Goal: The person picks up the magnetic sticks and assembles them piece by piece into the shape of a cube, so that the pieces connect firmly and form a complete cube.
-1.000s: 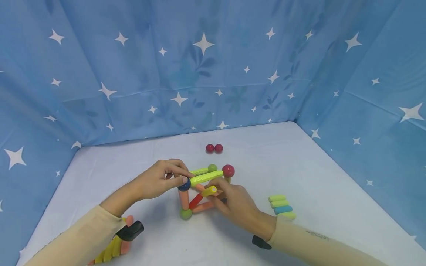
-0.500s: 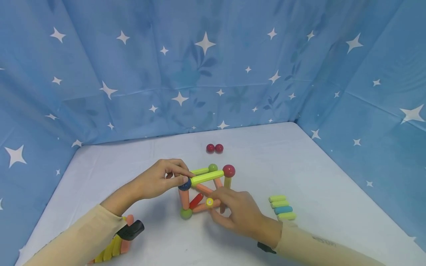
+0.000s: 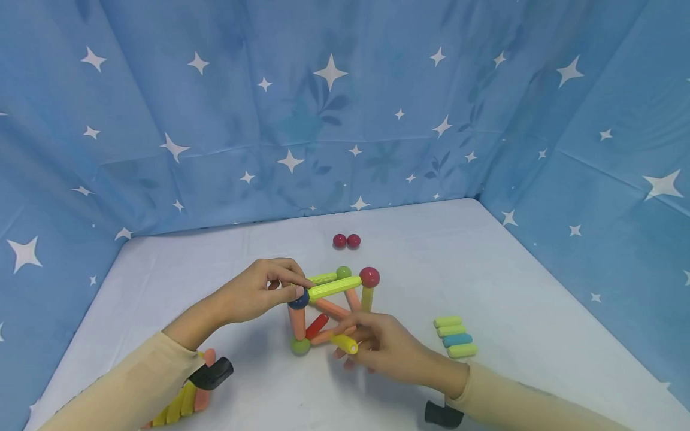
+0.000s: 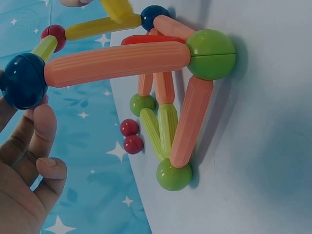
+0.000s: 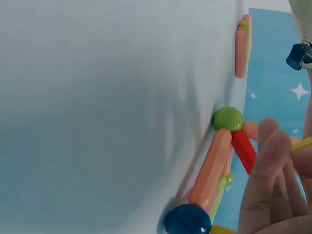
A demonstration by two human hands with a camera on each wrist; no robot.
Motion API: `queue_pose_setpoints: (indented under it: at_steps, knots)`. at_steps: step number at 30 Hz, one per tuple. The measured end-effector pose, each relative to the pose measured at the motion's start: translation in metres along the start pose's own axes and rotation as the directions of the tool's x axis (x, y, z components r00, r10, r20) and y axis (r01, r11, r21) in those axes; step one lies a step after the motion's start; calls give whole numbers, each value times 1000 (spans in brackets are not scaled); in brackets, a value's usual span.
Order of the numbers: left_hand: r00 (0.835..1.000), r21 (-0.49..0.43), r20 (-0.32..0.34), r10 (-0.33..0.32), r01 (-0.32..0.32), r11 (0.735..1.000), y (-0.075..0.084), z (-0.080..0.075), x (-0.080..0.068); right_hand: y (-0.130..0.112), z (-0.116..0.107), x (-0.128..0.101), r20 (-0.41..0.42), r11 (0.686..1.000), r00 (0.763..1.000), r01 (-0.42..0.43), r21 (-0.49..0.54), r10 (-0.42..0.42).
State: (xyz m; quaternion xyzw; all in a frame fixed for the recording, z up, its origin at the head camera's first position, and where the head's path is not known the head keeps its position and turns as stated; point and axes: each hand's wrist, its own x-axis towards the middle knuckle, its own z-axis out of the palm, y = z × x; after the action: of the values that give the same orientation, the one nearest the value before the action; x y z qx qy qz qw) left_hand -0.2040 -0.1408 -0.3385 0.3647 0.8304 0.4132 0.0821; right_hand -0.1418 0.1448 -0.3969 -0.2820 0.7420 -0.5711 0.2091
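Note:
A frame of magnetic rods and balls stands mid-table in the head view. My left hand [image 3: 264,290] grips its upper blue ball [image 3: 299,298], with the thumb across the near side. From that ball a lime rod [image 3: 335,288] runs to a red ball [image 3: 369,277]. An orange rod [image 4: 117,63] drops to a green ball [image 3: 300,346], where a red rod [image 3: 317,326] slants inward. My right hand [image 3: 390,350] pinches a loose yellow rod [image 3: 345,343] in front of the frame, its end facing me. The lower blue ball [image 5: 187,219] is hidden behind this hand in the head view.
Two dark red balls [image 3: 339,240] sit behind the frame. Several lime rods and a blue rod [image 3: 458,340] lie in a row at right. Yellow and orange rods [image 3: 188,398] lie at left, partly under the left sleeve. A blue star-patterned curtain [image 3: 291,108] surrounds the table.
My right hand has drawn the yellow rod toward me, from over the frame to its front, and turned it. My left hand stays on the blue ball.

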Motion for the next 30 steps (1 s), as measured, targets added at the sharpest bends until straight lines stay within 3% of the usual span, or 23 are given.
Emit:
queue_pose_setpoints:
  at_steps: [5,11,18,23,30]
  knots:
    - [1000,5,3,-9,9,1000,0,0,0,-1,-5,-1,-24,997,996,-81,-15,80]
    - [1000,4,2,-4,4,1000,-1,0,0,1,-7,-1,-36,996,997,-69,-58,67]
    - [1000,-3,-1,4,-4,1000,-2,1,0,3,-6,-2,-157,980,984,-107,-171,80]
    - [1000,-8,0,0,0,1000,-1,0,0,3,-7,-5,-207,964,978,-82,-251,29]
    - [1000,-4,-1,6,-6,1000,0,1,0,5,-6,-9,-205,931,975,2,-364,-82]
